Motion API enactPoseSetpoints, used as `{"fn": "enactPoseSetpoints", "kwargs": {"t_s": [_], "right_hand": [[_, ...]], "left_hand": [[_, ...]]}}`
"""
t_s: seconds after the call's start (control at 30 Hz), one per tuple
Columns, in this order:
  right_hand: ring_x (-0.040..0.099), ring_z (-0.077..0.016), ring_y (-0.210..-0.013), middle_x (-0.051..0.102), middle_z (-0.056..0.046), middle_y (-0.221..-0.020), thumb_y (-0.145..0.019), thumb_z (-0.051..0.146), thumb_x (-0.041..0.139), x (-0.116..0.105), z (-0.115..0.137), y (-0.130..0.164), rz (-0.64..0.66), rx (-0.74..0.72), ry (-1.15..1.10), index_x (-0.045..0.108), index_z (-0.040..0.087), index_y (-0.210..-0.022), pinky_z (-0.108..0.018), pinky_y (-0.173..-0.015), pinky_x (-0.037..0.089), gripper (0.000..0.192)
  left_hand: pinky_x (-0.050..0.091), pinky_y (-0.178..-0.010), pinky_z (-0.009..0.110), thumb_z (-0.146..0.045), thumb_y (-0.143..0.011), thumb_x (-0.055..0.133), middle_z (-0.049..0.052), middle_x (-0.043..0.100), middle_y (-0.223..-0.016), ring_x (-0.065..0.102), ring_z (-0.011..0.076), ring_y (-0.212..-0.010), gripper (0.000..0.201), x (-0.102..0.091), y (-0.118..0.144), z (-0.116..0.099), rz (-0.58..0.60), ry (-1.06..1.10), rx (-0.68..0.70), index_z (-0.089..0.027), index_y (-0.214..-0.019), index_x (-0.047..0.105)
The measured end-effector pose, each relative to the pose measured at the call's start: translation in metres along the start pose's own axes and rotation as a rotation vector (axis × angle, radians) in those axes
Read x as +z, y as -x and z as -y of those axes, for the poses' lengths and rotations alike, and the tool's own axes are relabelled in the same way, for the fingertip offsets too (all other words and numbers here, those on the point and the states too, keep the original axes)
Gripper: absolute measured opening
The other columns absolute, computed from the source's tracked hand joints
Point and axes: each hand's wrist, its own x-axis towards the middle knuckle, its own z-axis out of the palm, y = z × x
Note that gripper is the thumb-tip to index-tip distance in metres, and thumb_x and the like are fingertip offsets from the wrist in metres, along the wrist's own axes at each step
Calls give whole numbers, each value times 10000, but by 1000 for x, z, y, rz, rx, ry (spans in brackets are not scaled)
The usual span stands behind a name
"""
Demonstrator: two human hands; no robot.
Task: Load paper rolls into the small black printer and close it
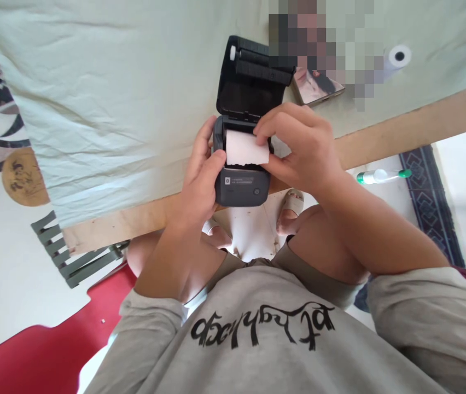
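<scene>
A small black portable printer [242,189] is held over the table's front edge with its lid [251,90] swung up. Inside its bay lies a white paper roll [245,146], whose torn loose end points toward me. My left hand [203,178] is closed around the printer's left side, the thumb on its rim. At the right of the bay, my right hand [298,145] pinches the paper's edge between fingers and thumb. Part of the roll is hidden under those fingers.
A pale green cloth [114,109] covers the table. Beyond my right hand lie a picture-covered box [319,87], partly pixelated, and another white roll [399,56]. A green-capped bottle [383,175] is on the right, below the table edge. A red chair [48,350] stands at lower left.
</scene>
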Motion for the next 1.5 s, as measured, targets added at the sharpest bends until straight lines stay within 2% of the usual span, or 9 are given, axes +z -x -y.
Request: {"fn": "enactPoseSetpoints", "kwargs": {"t_s": [0.37,0.57,0.73,0.9,1.1,1.2,1.27,1.4,1.5], "right_hand": [[642,-208,-894,694,-7,-991,-836,236,575,-2,0,4,32,-142,-232,559,261,-963,-402,-768,499,130],[625,-248,-918,685,-47,-978,-918,569,558,-2,7,4,33,-158,-291,579,268,-975,-470,-821,483,307],[607,-229,-904,660,-49,-995,-938,419,596,-2,6,4,-80,-59,-139,605,233,-964,-457,-830,496,189],[604,-260,-984,643,-64,-1062,-914,478,654,-6,8,6,47,-59,-98,606,255,-1043,-507,-890,497,262],[631,-227,-1040,545,-62,-1206,-965,595,513,-2,0,5,-303,103,-174,529,267,-1169,-439,-852,568,387],[586,-253,-1274,419,-55,-1472,-943,674,513,2,-7,3,-327,164,-361,439,328,-1370,-331,-748,574,554],[564,-225,-1320,452,-33,-1420,-960,602,522,3,-10,2,-347,182,-543,465,343,-1351,-280,-703,559,472],[640,-150,-987,560,-38,-1138,-973,447,523,1,-9,2,-346,289,-694,561,264,-1135,-238,-565,502,248],[536,-63,-670,593,-21,-1182,-970,300,533,-3,-2,4,-152,390,-593,555,245,-1144,-224,-506,432,185]], "left_hand": [[572,-981,339,-452,-889,693,13,689,-1297,632,263,-1293,439,-8,-6,7,54,16,21,-298,-1297,638],[567,-831,316,-310,-764,848,32,664,-1273,681,245,-1112,711,-18,-8,9,147,-80,47,-302,-1408,548],[585,-855,338,-338,-675,894,42,663,-1263,684,241,-1055,849,-27,-14,16,243,-136,111,-338,-1430,504],[573,-878,350,-433,-772,820,36,636,-1312,670,234,-1101,734,-33,-18,26,233,-158,180,-367,-1432,507],[549,-965,424,-466,-670,879,45,611,-1376,634,313,-1236,949,-38,-21,28,276,-229,163,-388,-1492,411],[528,-1016,446,-473,-657,885,61,623,-1369,591,337,-1301,969,-34,-18,23,251,-248,132,-353,-1491,406],[527,-1009,442,-452,-669,886,64,643,-1337,595,336,-1281,945,-29,-14,17,212,-236,100,-332,-1483,422],[531,-964,380,-375,-688,884,62,658,-1303,626,309,-1222,817,-16,-4,4,104,-180,42,-290,-1416,524],[534,-961,359,-357,-650,911,69,650,-1320,643,298,-1213,824,-11,-1,0,78,-154,19,-293,-1389,553]]}}
